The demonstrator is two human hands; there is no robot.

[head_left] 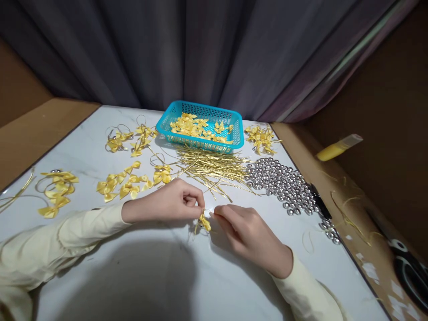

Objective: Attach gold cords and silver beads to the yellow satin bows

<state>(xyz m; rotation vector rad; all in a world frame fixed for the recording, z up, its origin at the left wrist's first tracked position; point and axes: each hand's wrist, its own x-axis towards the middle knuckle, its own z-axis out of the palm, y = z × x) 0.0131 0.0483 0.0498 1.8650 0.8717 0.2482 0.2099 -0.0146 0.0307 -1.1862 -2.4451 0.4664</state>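
Both cream sleeves (50, 249) lying nearest on the white table (140, 276), meeting at centre: left hand (167, 201) pinching shut on a small yellow bow (204, 221), right hand (244, 232) closing fingertips on the thin gold cord (209, 210) looping from it. Beyond, lying loose: more yellow bows (123, 183), cut gold cords (210, 167), silver bells (284, 183). Farthest, sitting against the curtain (207, 49): turquoise basket (200, 142) holding bows.

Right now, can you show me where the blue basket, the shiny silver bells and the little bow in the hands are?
blue basket (198, 139): head view, on its front wall.
silver bells (281, 183): head view, middle of the pile.
little bow (204, 222): head view, on its yellow ribbon.
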